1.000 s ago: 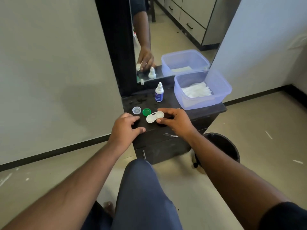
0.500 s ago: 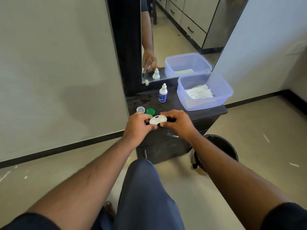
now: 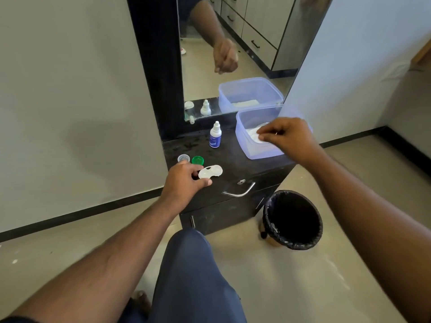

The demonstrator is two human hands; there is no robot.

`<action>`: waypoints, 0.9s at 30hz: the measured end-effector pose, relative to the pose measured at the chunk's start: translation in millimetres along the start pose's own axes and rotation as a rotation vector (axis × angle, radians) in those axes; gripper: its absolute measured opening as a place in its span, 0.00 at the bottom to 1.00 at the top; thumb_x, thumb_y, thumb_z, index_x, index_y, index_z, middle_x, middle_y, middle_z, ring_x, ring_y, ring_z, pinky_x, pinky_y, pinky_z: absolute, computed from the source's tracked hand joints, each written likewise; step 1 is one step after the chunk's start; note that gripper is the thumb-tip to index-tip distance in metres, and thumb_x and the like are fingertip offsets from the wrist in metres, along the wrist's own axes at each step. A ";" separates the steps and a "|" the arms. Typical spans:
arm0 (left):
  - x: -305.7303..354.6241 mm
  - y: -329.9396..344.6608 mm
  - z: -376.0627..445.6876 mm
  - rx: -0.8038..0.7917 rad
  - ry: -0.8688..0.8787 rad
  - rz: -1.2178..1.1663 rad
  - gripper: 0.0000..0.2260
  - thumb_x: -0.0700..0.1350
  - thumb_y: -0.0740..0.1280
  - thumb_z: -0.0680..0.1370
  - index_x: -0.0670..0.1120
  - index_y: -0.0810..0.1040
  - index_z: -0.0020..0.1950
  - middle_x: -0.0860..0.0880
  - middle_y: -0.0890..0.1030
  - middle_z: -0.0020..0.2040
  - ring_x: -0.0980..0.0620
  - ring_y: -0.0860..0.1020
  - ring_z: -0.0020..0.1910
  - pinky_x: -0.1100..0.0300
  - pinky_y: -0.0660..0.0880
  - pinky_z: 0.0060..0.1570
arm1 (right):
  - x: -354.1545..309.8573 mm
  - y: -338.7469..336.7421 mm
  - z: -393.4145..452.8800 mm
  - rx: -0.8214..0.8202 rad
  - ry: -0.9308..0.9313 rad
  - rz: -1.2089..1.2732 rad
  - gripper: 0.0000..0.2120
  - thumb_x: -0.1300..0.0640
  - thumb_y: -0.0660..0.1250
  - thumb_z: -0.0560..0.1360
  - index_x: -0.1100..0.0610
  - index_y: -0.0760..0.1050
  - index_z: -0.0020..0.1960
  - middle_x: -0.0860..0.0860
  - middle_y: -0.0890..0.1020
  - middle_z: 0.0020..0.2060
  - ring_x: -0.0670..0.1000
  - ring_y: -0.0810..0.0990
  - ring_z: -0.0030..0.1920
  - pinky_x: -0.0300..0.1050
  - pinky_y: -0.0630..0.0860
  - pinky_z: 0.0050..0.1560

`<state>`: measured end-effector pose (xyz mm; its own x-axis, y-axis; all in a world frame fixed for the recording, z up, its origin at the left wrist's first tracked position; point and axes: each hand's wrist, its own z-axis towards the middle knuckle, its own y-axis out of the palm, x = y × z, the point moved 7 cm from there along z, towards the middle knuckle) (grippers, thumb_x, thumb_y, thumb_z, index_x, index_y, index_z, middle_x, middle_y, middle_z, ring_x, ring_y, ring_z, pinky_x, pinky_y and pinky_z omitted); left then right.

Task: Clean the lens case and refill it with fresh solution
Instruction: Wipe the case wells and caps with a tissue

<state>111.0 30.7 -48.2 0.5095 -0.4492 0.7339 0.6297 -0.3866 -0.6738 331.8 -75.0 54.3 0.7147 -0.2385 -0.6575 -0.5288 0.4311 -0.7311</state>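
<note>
The white lens case (image 3: 211, 171) lies near the front edge of the black cabinet top (image 3: 235, 157), with both wells uncapped. My left hand (image 3: 184, 183) holds it by its left end. Its two caps, one clear (image 3: 183, 157) and one green (image 3: 198, 160), sit just behind it. A small white solution bottle (image 3: 215, 135) with a blue label stands upright further back. My right hand (image 3: 285, 137) reaches into the translucent blue tub (image 3: 243, 145) and pinches a white tissue (image 3: 255, 134).
A mirror (image 3: 233, 47) behind the cabinet reflects the tub, bottle and a hand. A drawer with a metal handle (image 3: 240, 192) faces me. A black-lined waste bin (image 3: 292, 219) stands on the floor to the right. My knee (image 3: 193, 264) is below the cabinet.
My right hand left the lens case and moved right and back into the blue tub, where it pinches a tissue. My left hand stays on the case.
</note>
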 end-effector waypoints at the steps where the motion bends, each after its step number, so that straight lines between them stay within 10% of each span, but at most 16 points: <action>1: 0.9 1.2 0.4 0.002 0.001 0.000 0.16 0.47 0.78 0.67 0.46 0.84 0.53 0.47 0.77 0.40 0.52 0.75 0.37 0.61 0.69 0.36 | 6.4 -6.4 10.7 -0.029 0.015 -0.050 0.08 0.59 0.72 0.73 0.57 0.83 0.51 0.48 0.83 0.45 0.46 0.80 0.44 0.31 0.73 0.48; 10: 18.0 15.0 6.7 0.068 0.066 -0.029 0.13 0.46 0.77 0.69 0.44 0.84 0.51 0.44 0.78 0.41 0.48 0.75 0.40 0.50 0.74 0.41 | 63.9 30.3 75.2 -0.616 0.076 -0.532 0.06 0.61 0.72 0.72 0.54 0.81 0.49 0.53 0.83 0.49 0.51 0.80 0.48 0.48 0.78 0.55; 27: 10.6 20.6 9.1 0.091 0.124 -0.023 0.16 0.47 0.77 0.68 0.44 0.84 0.55 0.50 0.74 0.39 0.53 0.72 0.38 0.55 0.72 0.38 | 82.5 48.8 97.1 -0.525 0.010 -0.406 0.10 0.65 0.73 0.70 0.58 0.79 0.50 0.54 0.81 0.46 0.53 0.79 0.44 0.38 0.74 0.48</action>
<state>134.6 25.2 -53.5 0.4218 -0.5396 0.7287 0.6934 -0.3259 -0.6427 409.4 10.9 -18.0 0.9013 -0.3019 -0.3107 -0.3730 -0.1758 -0.9110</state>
